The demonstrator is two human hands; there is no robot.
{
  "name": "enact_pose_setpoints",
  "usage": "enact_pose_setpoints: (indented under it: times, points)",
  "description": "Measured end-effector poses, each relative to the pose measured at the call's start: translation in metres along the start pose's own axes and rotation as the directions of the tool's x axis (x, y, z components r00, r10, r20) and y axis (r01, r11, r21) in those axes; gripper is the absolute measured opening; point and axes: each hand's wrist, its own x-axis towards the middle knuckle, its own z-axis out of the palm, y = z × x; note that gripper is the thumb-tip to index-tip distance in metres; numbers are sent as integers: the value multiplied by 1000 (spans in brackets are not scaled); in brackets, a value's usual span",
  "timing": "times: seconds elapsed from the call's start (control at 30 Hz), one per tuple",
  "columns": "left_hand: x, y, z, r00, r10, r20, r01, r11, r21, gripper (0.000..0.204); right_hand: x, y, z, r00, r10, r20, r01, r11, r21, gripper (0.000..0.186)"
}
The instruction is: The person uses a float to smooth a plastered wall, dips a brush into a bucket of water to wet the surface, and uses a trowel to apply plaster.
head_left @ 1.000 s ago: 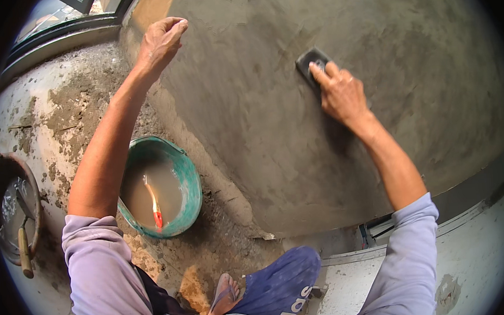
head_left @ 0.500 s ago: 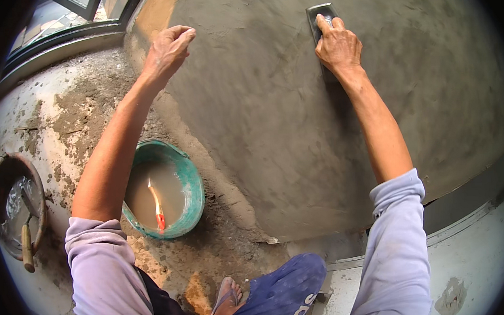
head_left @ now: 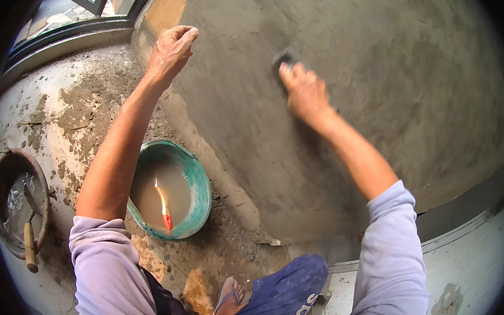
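My right hand is wrapped round the handle of a plastering float, which lies against the wet grey plaster. Motion blurs the float and the fingers a little. To its left, near the plaster's left border, my left hand is raised with its fingers curled together. Nothing shows in it, though the underside of its fingers is hidden. Below my left forearm stands a green bucket of murky water. A brush with an orange-red part rests in that bucket.
At the far left sits a dark round pan holding a trowel with a wooden handle. Mortar splatters mark the floor. A dark window frame is at the upper left. My sandalled foot shows at the bottom.
My right hand has swept the float left and down across the plaster. My left hand stays almost where it was, still curled. The view has shifted slightly.
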Motion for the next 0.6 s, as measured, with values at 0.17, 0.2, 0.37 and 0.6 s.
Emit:
enact_pose_setpoints:
  times: [0.17, 0.2, 0.37, 0.6]
  points:
    - [3, -10, -14, 999, -33, -32, 33, 999, 11, 51, 14, 54, -65, 996, 84, -4, -83, 990, -113, 51]
    - [4, -9, -12, 999, -36, -33, 36, 999, 22, 51, 29, 78, -77, 987, 133, -95, -142, 985, -96, 51]
    - [6, -9, -4, 999, -30, -18, 30, 999, 13, 53, -8, 26, -49, 994, 109, 7, -108, 990, -93, 51]
    - [-4, 14, 5, 1000, 15, 19, -16, 999, 38, 58, 54, 51, -41, 982, 137, -129, -146, 987, -63, 49]
